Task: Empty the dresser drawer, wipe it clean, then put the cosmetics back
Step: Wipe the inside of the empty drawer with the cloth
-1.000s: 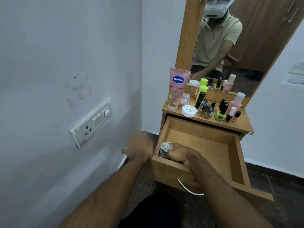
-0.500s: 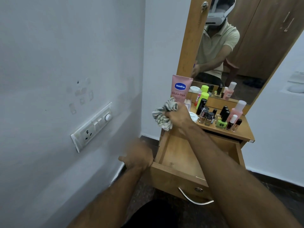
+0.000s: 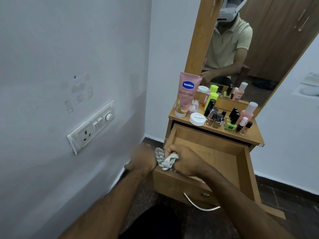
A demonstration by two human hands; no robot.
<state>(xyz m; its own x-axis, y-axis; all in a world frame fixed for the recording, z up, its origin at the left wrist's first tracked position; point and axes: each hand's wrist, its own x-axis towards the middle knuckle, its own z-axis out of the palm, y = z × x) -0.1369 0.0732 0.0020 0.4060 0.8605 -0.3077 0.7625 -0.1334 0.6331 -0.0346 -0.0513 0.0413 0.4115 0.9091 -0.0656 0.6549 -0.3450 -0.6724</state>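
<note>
Open wooden drawer [image 3: 207, 152] of the dresser, pulled out toward 6 o'clock, interior bare; right hand [image 3: 186, 161] at the drawer's front left corner, fingers curled round a crumpled striped cloth [image 3: 165, 160] held against the rim; left hand [image 3: 144, 158] just at 9 o'clock of the cloth, outside the drawer's left wall, blurred, so its grip cannot be told. Dresser top [image 3: 255, 135] at 12 o'clock of the drawer carries the cosmetics: pink Vaseline tube [image 3: 185, 95] upright at the left end; white round jar [image 3: 197, 119] at its 4 o'clock; nail polish bottles [image 3: 229, 121] clustered toward 3 o'clock; pink bottle with white cap [image 3: 247, 112] behind them. Mirror [image 3: 250, 49] above; switch panel [image 3: 91, 126] on the wall at 9 o'clock.
</note>
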